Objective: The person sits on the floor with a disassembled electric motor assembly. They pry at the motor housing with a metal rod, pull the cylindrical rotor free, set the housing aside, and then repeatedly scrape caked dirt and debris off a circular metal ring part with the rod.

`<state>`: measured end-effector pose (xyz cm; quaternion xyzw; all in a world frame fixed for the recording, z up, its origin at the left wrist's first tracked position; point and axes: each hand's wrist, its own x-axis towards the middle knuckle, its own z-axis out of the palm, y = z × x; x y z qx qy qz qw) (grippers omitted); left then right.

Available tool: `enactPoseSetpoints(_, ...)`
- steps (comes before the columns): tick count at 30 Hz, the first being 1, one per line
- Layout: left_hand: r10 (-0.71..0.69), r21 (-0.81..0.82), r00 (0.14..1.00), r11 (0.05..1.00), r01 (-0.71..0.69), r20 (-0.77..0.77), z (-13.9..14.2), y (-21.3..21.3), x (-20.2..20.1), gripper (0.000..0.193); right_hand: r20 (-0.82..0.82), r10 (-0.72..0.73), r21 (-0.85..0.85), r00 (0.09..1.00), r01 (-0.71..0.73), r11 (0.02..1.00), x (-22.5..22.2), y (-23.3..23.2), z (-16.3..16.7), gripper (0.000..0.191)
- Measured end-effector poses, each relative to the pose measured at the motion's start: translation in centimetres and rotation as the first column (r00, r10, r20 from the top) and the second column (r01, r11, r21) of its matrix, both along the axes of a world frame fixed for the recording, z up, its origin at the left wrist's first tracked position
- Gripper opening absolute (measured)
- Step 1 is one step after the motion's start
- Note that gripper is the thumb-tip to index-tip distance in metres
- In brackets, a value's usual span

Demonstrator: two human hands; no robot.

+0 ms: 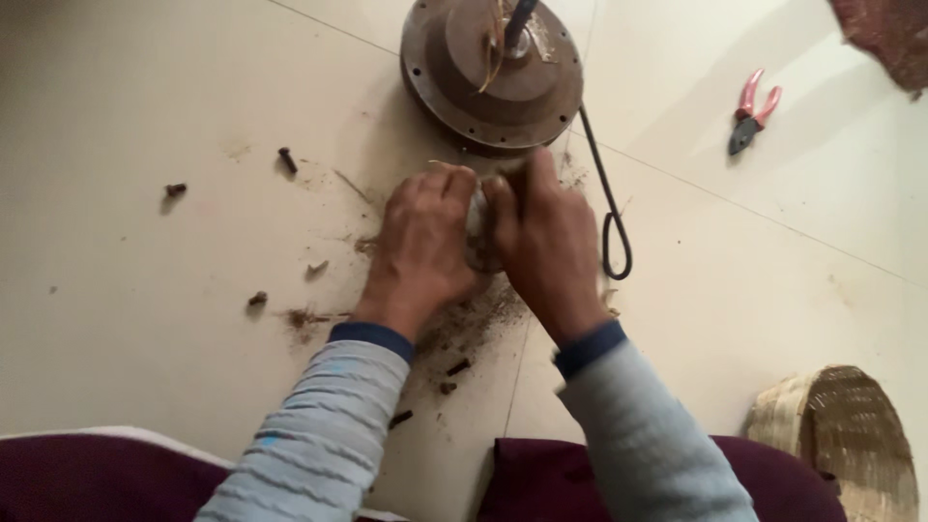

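Pale tiled floor (145,319): left hand (420,246) and right hand (546,242) both clasp a small part (476,227); motor (491,72) at twelve o'clock.

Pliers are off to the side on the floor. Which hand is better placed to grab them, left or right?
Right, probably. The pliers lie on the right hand side, past the black cable. The left hand would have to cross over. Both hands currently clasp a small pale object.

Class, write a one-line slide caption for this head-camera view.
Both hands, left and right, grip a small pale part over a dusty floor beside a round motor housing.
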<state>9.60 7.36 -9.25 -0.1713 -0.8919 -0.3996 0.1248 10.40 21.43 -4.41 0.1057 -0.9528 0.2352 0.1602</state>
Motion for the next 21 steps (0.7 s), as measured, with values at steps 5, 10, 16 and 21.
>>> enactPoseSetpoints(5, 0.023, -0.009, 0.999, 1.000, -0.023, -0.029, 0.1, 0.2, 0.3, 0.075, 0.000, -0.139, 0.234, 0.990, 0.135, 0.963, -0.2, 0.1, -0.4, 0.024)
enactPoseSetpoints(10, 0.004, 0.023, 0.993, 1.000, -0.006, 0.120, 0.5, 0.3, -0.1, 0.088, -0.165, -0.269, 0.325, 0.949, 0.310, 0.894, -3.0, -0.7, -0.5, 0.026)
enactPoseSetpoints(16, 0.109, -0.004, 0.985, 0.994, -0.110, 0.137, 0.9, 0.6, -0.2, 0.045, -0.164, -0.052, 0.249, 0.985, 0.093, 0.964, 1.2, -1.3, 0.9, 0.030)
enactPoseSetpoints(21, 0.062, 0.011, 0.984, 0.998, -0.064, 0.168, 1.1, 1.0, 0.1, 0.080, -0.095, -0.082, 0.342, 0.992, 0.110, 0.933, -2.5, -0.9, 2.3, 0.028)
